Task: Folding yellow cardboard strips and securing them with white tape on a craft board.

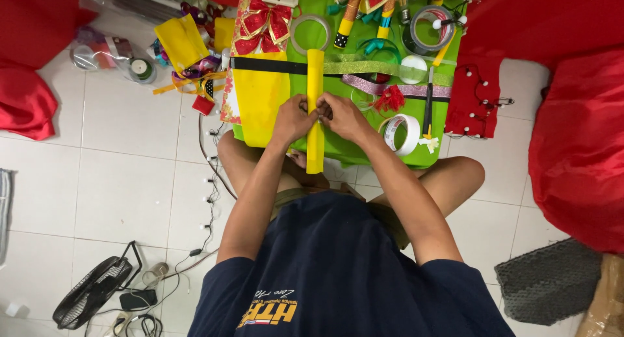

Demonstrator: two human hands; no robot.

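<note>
Both hands, left hand and right hand, are closed on a yellow paper strip pinched between them, its middle hidden by the fingers, its ends extending beyond and below.

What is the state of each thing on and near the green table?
Yellow paper strip: lying lengthwise, pinched by both hands.
Left hand: gripping strip.
Right hand: gripping strip.
White tape roll: lying flat.
Red bow: tied.
Black fan: lying on floor.

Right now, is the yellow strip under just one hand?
No: both the left hand and right hand grip the yellow strip.
</note>
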